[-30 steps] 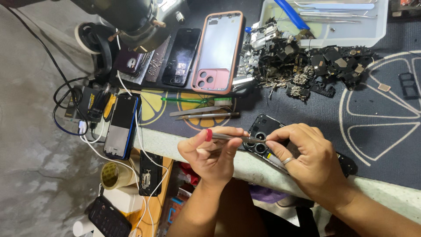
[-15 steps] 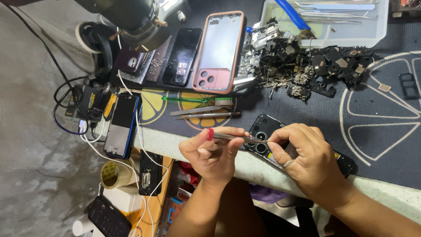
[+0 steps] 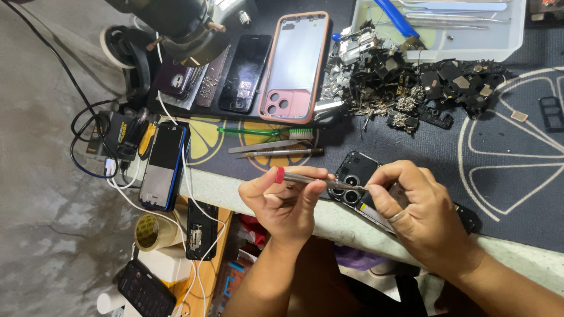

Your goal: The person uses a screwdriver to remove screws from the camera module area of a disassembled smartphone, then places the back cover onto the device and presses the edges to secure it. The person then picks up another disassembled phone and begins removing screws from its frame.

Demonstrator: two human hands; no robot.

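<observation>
- Working a slim screwdriver (image 3: 311, 179) with a red cap, my left hand (image 3: 285, 202) is closed on its shaft, thumb and fingers pinched along the metal, red end sticking out to the left.
- My right hand (image 3: 420, 220) is clamped on the dark phone body (image 3: 355, 176), pressing it down at the near edge of the bench (image 3: 411, 147); the fingertips also steady the driver's tip end.
- That phone lies back-up with its round camera lenses showing, partly hidden under my right palm, on the dark mat with pale citrus-slice prints.
- I judge the step in hand to be driving or loosening a small screw near the camera cluster; the screw itself is too small to see.
- As I read it, the next move calls for keeping the tip square in the screw head, light downward pressure, and the phone held flat so it does not slide off the bench edge.
- Just beyond my hands lie two metal pry tools (image 3: 276, 149) and a green toothbrush (image 3: 264, 132).
- Further back rest a pink-edged phone frame (image 3: 294, 64), a black phone (image 3: 244, 73) and a heap of dark scrap parts (image 3: 411, 82).
- A white tray (image 3: 464, 47) holds tweezers and a blue tool; a blue-cased phone (image 3: 164, 167) sits at the left with cables.
</observation>
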